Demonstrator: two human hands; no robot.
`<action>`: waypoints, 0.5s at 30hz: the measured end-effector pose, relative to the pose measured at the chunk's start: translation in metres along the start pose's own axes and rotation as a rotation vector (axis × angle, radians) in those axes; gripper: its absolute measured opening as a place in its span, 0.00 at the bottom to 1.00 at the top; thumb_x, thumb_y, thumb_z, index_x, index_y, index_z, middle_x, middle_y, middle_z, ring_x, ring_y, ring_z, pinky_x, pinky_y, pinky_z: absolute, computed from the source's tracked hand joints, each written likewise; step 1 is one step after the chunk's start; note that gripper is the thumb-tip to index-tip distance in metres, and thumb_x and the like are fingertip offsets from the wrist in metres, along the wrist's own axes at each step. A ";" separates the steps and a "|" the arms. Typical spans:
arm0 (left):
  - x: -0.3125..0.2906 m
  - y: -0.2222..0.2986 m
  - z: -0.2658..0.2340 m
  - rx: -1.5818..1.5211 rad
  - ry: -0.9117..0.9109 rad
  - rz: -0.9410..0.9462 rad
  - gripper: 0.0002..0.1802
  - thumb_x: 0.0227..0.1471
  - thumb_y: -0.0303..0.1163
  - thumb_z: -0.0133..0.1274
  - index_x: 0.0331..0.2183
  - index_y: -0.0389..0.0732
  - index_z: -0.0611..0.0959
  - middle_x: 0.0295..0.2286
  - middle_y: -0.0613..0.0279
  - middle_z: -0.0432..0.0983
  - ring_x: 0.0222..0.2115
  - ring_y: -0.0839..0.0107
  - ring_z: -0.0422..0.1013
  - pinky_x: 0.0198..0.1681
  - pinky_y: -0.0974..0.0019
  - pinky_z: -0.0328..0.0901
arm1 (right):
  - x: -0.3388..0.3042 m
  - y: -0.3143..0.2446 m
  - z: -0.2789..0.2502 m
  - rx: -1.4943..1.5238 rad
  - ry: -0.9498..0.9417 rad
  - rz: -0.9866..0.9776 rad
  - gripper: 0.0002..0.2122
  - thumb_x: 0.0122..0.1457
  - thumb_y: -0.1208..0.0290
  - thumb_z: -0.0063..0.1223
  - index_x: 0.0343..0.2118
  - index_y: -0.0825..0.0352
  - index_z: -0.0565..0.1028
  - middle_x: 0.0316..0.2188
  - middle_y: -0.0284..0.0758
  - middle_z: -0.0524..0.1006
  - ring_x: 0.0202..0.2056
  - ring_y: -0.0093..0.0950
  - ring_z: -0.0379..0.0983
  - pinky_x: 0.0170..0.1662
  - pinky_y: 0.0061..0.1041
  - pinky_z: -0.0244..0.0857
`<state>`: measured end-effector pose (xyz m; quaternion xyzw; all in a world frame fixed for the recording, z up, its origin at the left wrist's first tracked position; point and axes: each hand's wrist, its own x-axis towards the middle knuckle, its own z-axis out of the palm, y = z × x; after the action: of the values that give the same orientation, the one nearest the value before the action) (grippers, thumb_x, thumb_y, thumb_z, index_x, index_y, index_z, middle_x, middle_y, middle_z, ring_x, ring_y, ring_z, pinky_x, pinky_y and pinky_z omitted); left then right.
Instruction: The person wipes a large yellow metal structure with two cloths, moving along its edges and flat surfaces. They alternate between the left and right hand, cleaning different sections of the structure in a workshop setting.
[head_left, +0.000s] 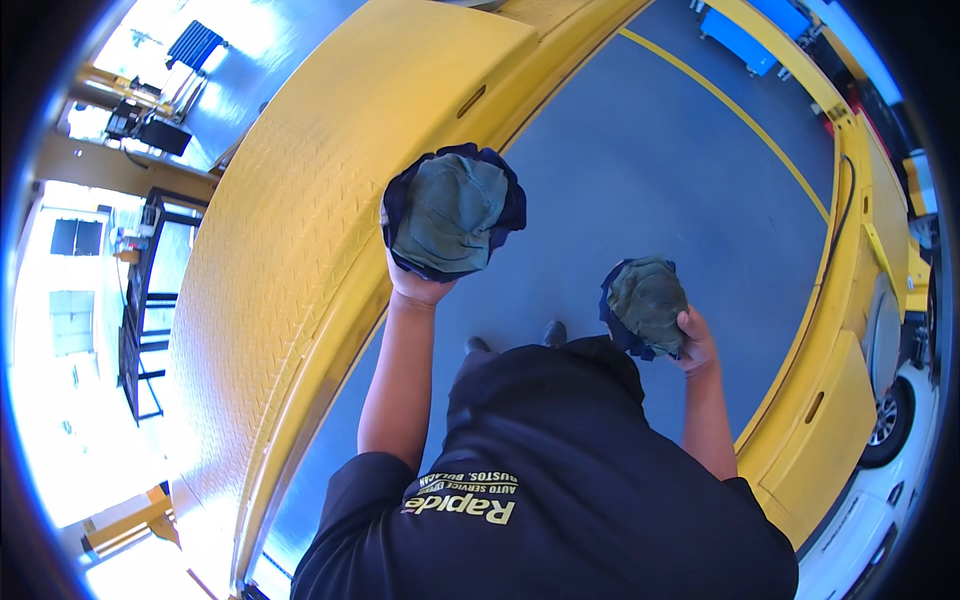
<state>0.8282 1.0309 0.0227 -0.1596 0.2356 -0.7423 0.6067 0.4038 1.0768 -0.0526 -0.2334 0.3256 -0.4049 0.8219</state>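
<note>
My left hand (pixel 419 287) is raised out in front, holding up a round bundled cloth rag (pixel 452 208), grey-green in the middle with a dark navy edge. Most of that hand's fingers are hidden behind the cloth. Lower and to the right, my right hand (pixel 698 343) grips a second, similar rag (pixel 648 303), its thumb lying over the near side. The two rags are apart from each other.
A yellow metal lift runway (pixel 290 190) with raised tread runs along my left, and another yellow runway (pixel 815 430) along my right. Between them lies the grey floor (pixel 570 220). A white car (pixel 860 545) stands at lower right, blue cabinets (pixel 745 40) at far right.
</note>
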 end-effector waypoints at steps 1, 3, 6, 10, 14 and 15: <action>0.004 -0.003 -0.002 0.053 0.017 -0.003 0.37 0.65 0.56 0.37 0.67 0.45 0.59 0.66 0.59 0.56 0.66 0.60 0.53 0.70 0.53 0.47 | -0.001 0.001 0.000 -0.001 0.013 -0.010 0.38 0.53 0.58 0.69 0.62 0.73 0.64 0.56 0.41 0.73 0.56 0.33 0.72 0.61 0.35 0.66; 0.008 -0.002 -0.007 0.177 0.059 0.031 0.36 0.66 0.55 0.35 0.67 0.44 0.59 0.66 0.57 0.56 0.66 0.58 0.54 0.70 0.50 0.48 | -0.003 0.002 0.003 0.002 0.048 -0.038 0.38 0.53 0.58 0.69 0.62 0.73 0.64 0.56 0.41 0.73 0.56 0.34 0.72 0.61 0.35 0.66; 0.010 0.004 -0.014 0.803 -0.061 -0.047 0.37 0.67 0.57 0.32 0.66 0.44 0.59 0.65 0.55 0.57 0.65 0.54 0.56 0.69 0.47 0.49 | -0.005 0.007 0.016 0.013 0.082 -0.076 0.38 0.53 0.59 0.69 0.62 0.73 0.63 0.56 0.42 0.73 0.56 0.34 0.72 0.61 0.36 0.66; 0.003 0.011 -0.029 0.828 0.144 -0.160 0.39 0.66 0.59 0.31 0.66 0.41 0.60 0.65 0.52 0.58 0.64 0.51 0.58 0.66 0.43 0.55 | -0.011 0.019 0.041 0.034 0.099 -0.128 0.38 0.54 0.59 0.68 0.62 0.74 0.63 0.56 0.42 0.72 0.56 0.35 0.72 0.61 0.36 0.66; -0.003 0.019 -0.046 0.679 0.254 -0.356 0.37 0.66 0.58 0.33 0.65 0.41 0.63 0.64 0.51 0.60 0.63 0.50 0.60 0.65 0.43 0.57 | -0.020 0.029 0.059 0.035 0.233 -0.135 0.38 0.54 0.58 0.69 0.62 0.74 0.63 0.57 0.42 0.72 0.56 0.35 0.72 0.61 0.36 0.67; -0.003 0.018 -0.051 0.658 0.268 -0.393 0.37 0.66 0.56 0.34 0.64 0.41 0.65 0.63 0.50 0.62 0.62 0.51 0.62 0.64 0.45 0.59 | -0.024 0.030 0.059 0.022 0.246 -0.130 0.38 0.54 0.58 0.69 0.62 0.74 0.63 0.57 0.43 0.72 0.56 0.35 0.72 0.61 0.36 0.66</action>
<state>0.8174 1.0386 -0.0298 0.0995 0.0274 -0.8940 0.4359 0.4508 1.1203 -0.0237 -0.1937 0.4035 -0.4865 0.7503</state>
